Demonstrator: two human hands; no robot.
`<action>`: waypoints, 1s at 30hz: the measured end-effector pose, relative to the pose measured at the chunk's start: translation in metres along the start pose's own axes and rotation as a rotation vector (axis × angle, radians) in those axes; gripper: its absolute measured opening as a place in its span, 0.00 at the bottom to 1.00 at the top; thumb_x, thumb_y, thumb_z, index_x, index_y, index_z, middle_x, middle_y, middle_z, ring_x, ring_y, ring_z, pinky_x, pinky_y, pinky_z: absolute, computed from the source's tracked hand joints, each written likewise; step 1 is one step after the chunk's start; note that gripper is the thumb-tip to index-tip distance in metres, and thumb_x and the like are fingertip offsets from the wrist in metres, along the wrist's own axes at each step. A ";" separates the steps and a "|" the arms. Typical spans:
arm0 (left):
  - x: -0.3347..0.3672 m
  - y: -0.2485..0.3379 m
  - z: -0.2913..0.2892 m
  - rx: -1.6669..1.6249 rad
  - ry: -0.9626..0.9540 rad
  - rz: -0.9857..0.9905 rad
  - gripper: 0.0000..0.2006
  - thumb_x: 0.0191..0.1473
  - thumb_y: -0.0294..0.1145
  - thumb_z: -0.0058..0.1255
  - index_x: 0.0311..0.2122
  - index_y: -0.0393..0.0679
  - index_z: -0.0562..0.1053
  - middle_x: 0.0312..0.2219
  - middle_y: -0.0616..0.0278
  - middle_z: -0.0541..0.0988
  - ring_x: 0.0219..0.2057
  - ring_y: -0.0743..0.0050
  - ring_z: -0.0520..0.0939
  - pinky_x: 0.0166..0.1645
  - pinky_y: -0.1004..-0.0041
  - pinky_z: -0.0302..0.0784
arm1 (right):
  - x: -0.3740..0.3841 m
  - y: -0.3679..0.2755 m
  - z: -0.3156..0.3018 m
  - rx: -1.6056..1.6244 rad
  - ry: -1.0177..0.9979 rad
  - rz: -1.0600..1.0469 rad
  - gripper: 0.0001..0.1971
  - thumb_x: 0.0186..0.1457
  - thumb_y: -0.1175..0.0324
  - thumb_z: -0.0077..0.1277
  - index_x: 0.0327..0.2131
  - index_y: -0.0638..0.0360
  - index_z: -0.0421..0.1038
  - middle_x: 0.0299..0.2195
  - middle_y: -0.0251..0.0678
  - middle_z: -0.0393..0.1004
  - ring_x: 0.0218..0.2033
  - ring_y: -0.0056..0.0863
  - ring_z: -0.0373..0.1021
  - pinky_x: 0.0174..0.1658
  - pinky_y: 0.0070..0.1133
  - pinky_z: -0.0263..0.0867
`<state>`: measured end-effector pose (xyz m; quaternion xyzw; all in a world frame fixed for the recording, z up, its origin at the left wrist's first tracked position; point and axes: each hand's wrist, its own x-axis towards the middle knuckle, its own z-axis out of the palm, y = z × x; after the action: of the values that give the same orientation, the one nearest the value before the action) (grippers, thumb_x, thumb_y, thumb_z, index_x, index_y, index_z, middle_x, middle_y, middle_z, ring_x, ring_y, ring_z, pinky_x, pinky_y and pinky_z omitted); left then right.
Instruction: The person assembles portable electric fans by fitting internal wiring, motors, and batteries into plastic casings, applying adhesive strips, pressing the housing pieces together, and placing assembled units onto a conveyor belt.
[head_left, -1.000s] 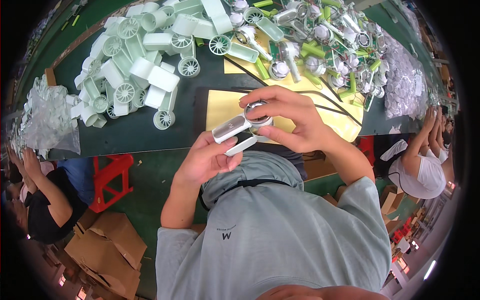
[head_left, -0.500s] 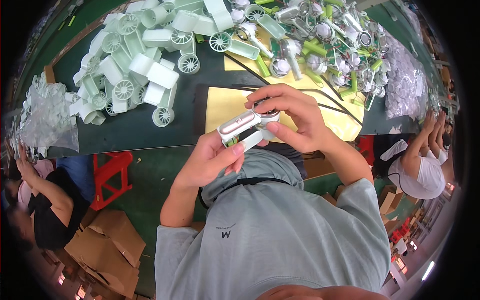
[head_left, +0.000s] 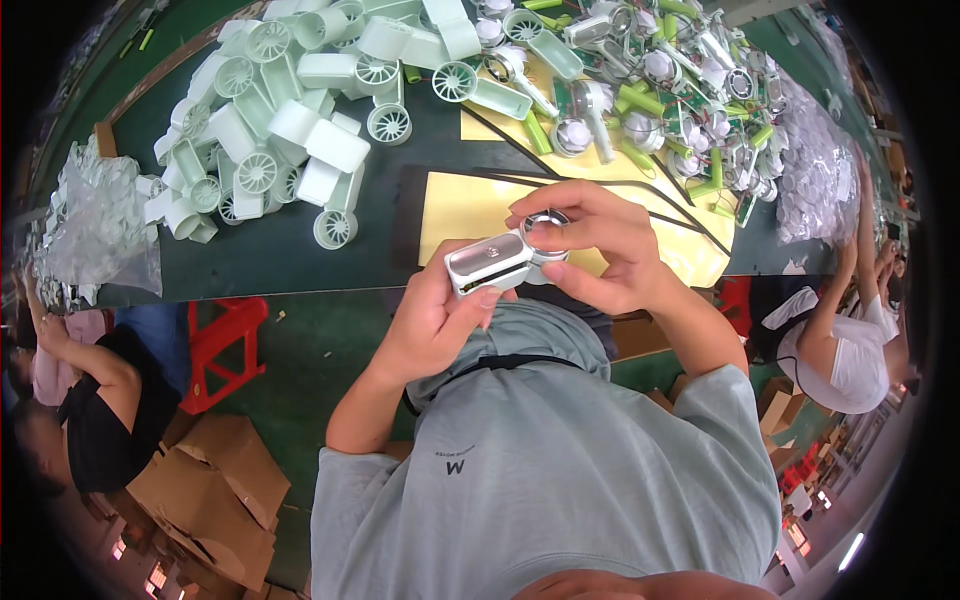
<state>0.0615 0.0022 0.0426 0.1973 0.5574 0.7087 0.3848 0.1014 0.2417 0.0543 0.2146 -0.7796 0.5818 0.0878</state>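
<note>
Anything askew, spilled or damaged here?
One thing: the white casing held by the left hand and right hand shows a dark gap along its near side, so its halves look not fully closed. I see no spill or clear damage.

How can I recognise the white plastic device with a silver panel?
Find the dark green table, then the flat yellow sheet by its near edge. In front, the left hand and right hand hold the device. Unlike the pale green plastic shells, it is held and silver-faced.
</note>
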 end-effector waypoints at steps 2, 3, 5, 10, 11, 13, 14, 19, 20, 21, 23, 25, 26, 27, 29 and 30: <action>0.000 0.001 0.001 -0.016 0.000 0.006 0.16 0.62 0.26 0.44 0.54 0.35 0.63 0.34 0.55 0.80 0.27 0.83 0.74 0.33 0.79 0.73 | 0.002 0.000 -0.002 0.014 -0.013 0.000 0.15 0.50 0.79 0.53 0.43 0.63 0.75 0.46 0.53 0.73 0.44 0.43 0.75 0.42 0.31 0.74; 0.001 0.001 0.001 -0.035 -0.002 0.010 0.16 0.62 0.26 0.44 0.54 0.34 0.63 0.35 0.55 0.80 0.28 0.82 0.75 0.34 0.79 0.73 | 0.002 0.000 -0.003 0.026 -0.025 0.003 0.14 0.49 0.80 0.53 0.43 0.63 0.75 0.46 0.53 0.73 0.43 0.43 0.76 0.41 0.30 0.74; 0.003 0.001 0.002 -0.066 0.008 0.023 0.16 0.62 0.26 0.44 0.54 0.34 0.63 0.35 0.55 0.80 0.29 0.81 0.76 0.34 0.78 0.73 | 0.001 0.001 -0.003 0.035 -0.016 -0.004 0.14 0.49 0.79 0.53 0.42 0.63 0.75 0.45 0.53 0.73 0.43 0.43 0.76 0.41 0.31 0.74; 0.006 -0.002 0.006 -0.039 0.048 0.056 0.17 0.63 0.28 0.45 0.54 0.34 0.63 0.34 0.55 0.80 0.32 0.78 0.79 0.36 0.77 0.74 | -0.001 -0.003 -0.004 0.002 -0.016 -0.006 0.13 0.49 0.79 0.53 0.41 0.64 0.75 0.45 0.55 0.73 0.43 0.45 0.75 0.42 0.32 0.74; 0.006 -0.005 0.007 0.011 0.061 0.075 0.17 0.63 0.29 0.46 0.54 0.35 0.63 0.34 0.56 0.80 0.31 0.77 0.79 0.36 0.77 0.74 | -0.002 -0.002 -0.003 -0.010 0.005 -0.001 0.13 0.49 0.79 0.53 0.41 0.64 0.75 0.46 0.55 0.73 0.44 0.45 0.75 0.43 0.33 0.74; 0.007 -0.005 0.006 0.064 0.080 0.096 0.18 0.63 0.31 0.46 0.54 0.35 0.63 0.34 0.56 0.80 0.30 0.77 0.79 0.37 0.76 0.74 | -0.004 -0.001 -0.002 -0.019 0.023 -0.001 0.13 0.49 0.78 0.53 0.41 0.65 0.75 0.46 0.55 0.72 0.44 0.46 0.75 0.43 0.33 0.74; 0.008 -0.003 0.005 0.146 0.056 0.122 0.17 0.64 0.32 0.44 0.54 0.34 0.63 0.36 0.56 0.78 0.30 0.79 0.76 0.37 0.76 0.74 | -0.006 0.000 -0.002 -0.009 0.037 -0.003 0.13 0.49 0.79 0.54 0.41 0.65 0.76 0.46 0.52 0.73 0.43 0.42 0.75 0.43 0.31 0.73; 0.008 0.006 0.010 0.229 0.049 0.088 0.17 0.66 0.34 0.42 0.53 0.34 0.62 0.39 0.56 0.76 0.31 0.80 0.75 0.39 0.76 0.75 | -0.005 0.005 -0.007 -0.020 0.014 -0.042 0.13 0.49 0.80 0.55 0.41 0.65 0.77 0.47 0.50 0.73 0.43 0.39 0.74 0.43 0.29 0.72; 0.008 0.004 0.010 0.214 0.057 0.101 0.17 0.65 0.34 0.43 0.53 0.34 0.63 0.40 0.55 0.76 0.32 0.79 0.76 0.39 0.76 0.75 | -0.004 0.004 -0.009 -0.027 -0.017 -0.045 0.13 0.50 0.79 0.54 0.42 0.64 0.75 0.47 0.52 0.72 0.44 0.43 0.74 0.44 0.32 0.73; 0.008 0.004 0.011 0.199 0.066 0.113 0.17 0.65 0.34 0.43 0.53 0.34 0.63 0.40 0.55 0.77 0.33 0.78 0.77 0.40 0.76 0.76 | -0.003 0.004 -0.010 -0.035 -0.048 -0.048 0.14 0.51 0.79 0.52 0.43 0.62 0.73 0.48 0.54 0.71 0.46 0.48 0.75 0.45 0.35 0.73; 0.011 0.004 0.012 0.193 0.096 0.125 0.17 0.63 0.33 0.46 0.53 0.35 0.64 0.38 0.55 0.77 0.32 0.76 0.78 0.39 0.75 0.74 | -0.003 0.006 -0.009 -0.032 -0.044 -0.042 0.15 0.52 0.79 0.52 0.44 0.61 0.72 0.48 0.54 0.71 0.46 0.48 0.74 0.45 0.35 0.73; 0.014 0.007 0.012 0.188 0.128 0.138 0.17 0.62 0.32 0.50 0.52 0.37 0.65 0.35 0.54 0.78 0.31 0.74 0.78 0.39 0.74 0.73 | -0.004 0.010 -0.007 -0.028 -0.041 -0.037 0.15 0.52 0.79 0.52 0.46 0.61 0.71 0.48 0.54 0.71 0.47 0.48 0.74 0.45 0.35 0.73; 0.014 0.008 0.012 0.228 0.132 0.138 0.17 0.62 0.32 0.50 0.52 0.37 0.65 0.35 0.54 0.78 0.32 0.73 0.78 0.39 0.74 0.74 | -0.006 0.010 -0.005 -0.017 -0.012 -0.031 0.14 0.52 0.79 0.53 0.44 0.63 0.73 0.48 0.52 0.72 0.46 0.44 0.74 0.45 0.32 0.73; 0.015 0.010 0.012 0.268 0.137 0.138 0.17 0.61 0.31 0.50 0.52 0.37 0.65 0.35 0.54 0.78 0.32 0.73 0.79 0.39 0.73 0.74 | -0.006 0.010 -0.004 -0.004 0.018 -0.024 0.13 0.52 0.79 0.54 0.43 0.65 0.75 0.48 0.50 0.73 0.45 0.40 0.74 0.44 0.29 0.72; 0.015 0.015 0.013 0.306 0.141 0.135 0.17 0.62 0.31 0.50 0.52 0.37 0.65 0.35 0.53 0.79 0.32 0.72 0.79 0.40 0.73 0.74 | -0.006 0.008 -0.004 -0.015 0.012 -0.022 0.13 0.52 0.79 0.54 0.43 0.65 0.74 0.49 0.50 0.73 0.45 0.40 0.74 0.44 0.29 0.72; 0.014 0.017 0.013 0.345 0.141 0.131 0.16 0.62 0.30 0.50 0.52 0.37 0.65 0.36 0.53 0.79 0.33 0.72 0.80 0.40 0.73 0.74 | -0.006 0.007 -0.004 -0.028 0.009 -0.018 0.13 0.52 0.80 0.54 0.43 0.65 0.74 0.49 0.50 0.73 0.46 0.40 0.73 0.44 0.29 0.72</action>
<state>0.0564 0.0201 0.0603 0.2462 0.6820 0.6384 0.2583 0.1027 0.2483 0.0470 0.2178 -0.7853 0.5710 0.0996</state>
